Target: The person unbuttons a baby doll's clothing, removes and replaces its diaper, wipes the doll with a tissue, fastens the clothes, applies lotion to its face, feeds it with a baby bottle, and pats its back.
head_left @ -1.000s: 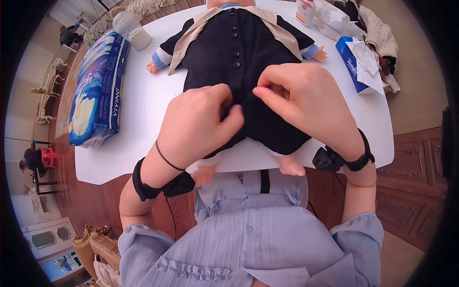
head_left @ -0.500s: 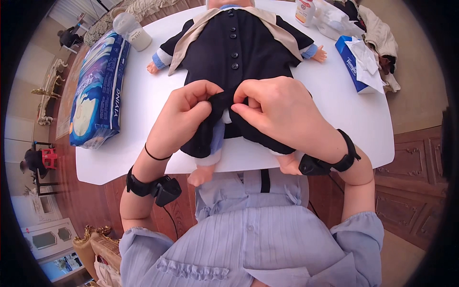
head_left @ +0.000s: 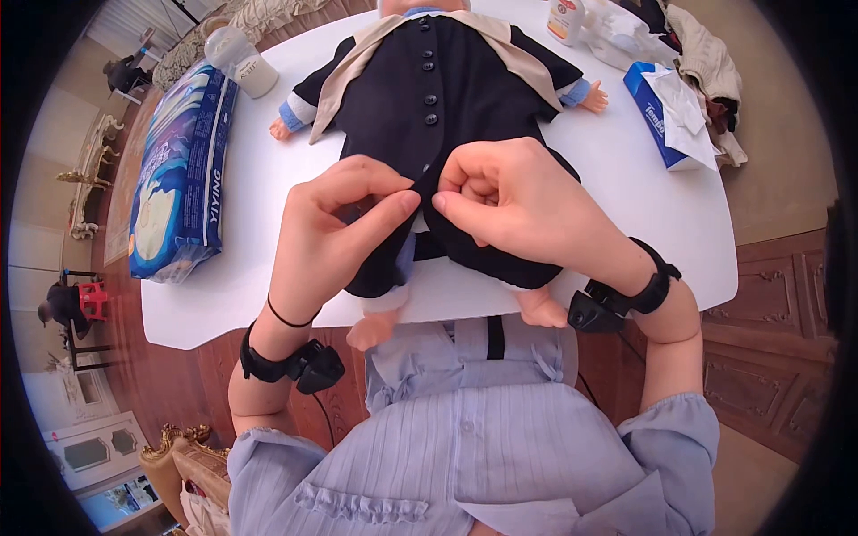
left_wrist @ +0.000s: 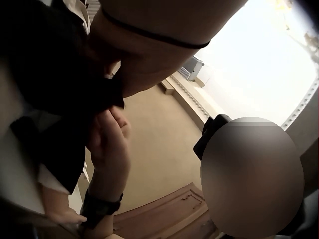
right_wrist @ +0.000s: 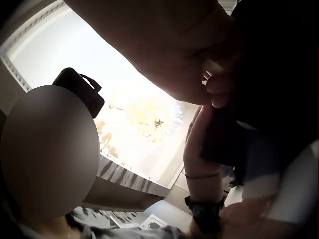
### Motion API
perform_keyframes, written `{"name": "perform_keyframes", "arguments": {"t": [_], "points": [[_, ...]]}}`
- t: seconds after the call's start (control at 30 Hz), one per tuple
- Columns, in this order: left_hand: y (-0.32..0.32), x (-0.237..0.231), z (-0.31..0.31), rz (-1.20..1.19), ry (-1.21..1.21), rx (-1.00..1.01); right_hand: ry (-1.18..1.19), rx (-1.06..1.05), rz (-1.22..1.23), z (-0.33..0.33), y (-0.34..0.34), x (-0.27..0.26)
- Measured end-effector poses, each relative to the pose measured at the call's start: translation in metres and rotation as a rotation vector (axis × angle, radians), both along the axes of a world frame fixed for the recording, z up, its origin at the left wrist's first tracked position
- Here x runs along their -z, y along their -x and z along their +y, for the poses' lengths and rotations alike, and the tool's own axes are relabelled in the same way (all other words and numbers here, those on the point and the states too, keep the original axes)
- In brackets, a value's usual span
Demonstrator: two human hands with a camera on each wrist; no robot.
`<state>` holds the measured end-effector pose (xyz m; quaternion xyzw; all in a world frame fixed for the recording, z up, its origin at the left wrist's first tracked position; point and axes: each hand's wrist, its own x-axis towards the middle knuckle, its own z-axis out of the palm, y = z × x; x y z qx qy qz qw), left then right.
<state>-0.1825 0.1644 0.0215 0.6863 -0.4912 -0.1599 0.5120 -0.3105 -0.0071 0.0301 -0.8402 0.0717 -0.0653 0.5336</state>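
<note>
A doll lies face up on the white table, its feet toward me, in a black buttoned romper point(head_left: 389, 116) with beige lapels. My left hand point(head_left: 326, 219) pinches the edge of the black cloth at the crotch between thumb and forefinger. Facing it, my right hand point(head_left: 527, 201) pinches the other edge, its remaining fingers curled in. The cloth between them is raised, and a lower button point(head_left: 426, 168) shows just above the fingertips. Below, the lifted cloth bares a blue and white underlayer point(head_left: 407, 259). The doll's foot point(head_left: 371, 330) sticks out at the near table edge.
At the left of the table point(head_left: 259, 205) lie a blue diaper pack point(head_left: 183, 170) and a bottle point(head_left: 255, 76). On the right stand a blue tissue box point(head_left: 657, 121) and a white bottle point(head_left: 565, 22). Cream knitted clothing point(head_left: 710, 62) lies beyond the table's right side.
Both hands hovered apart over the flat black cloth a second ago. They have since taken hold of its edges, lifted them and drawn together. The left hand has shifted slightly along the edge.
</note>
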Motion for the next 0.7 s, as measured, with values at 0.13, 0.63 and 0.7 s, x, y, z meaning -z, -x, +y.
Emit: {"name": "perform_keyframes", "arguments": {"t": [0.13, 0.63, 0.7], "points": [[0.006, -0.002, 0.003, 0.165, -0.021, -0.079, -0.198, 0.027, 0.01, 0.001, 0.0, -0.005], [0.024, -0.005, 0.005, 0.034, 0.021, -0.146, -0.377, 0.086, -0.053, 0.007, -0.001, 0.004], [0.024, -0.003, 0.002, 0.188, 0.009, -0.122, -0.436, 0.057, -0.082, 0.005, -0.002, 0.005]]}}
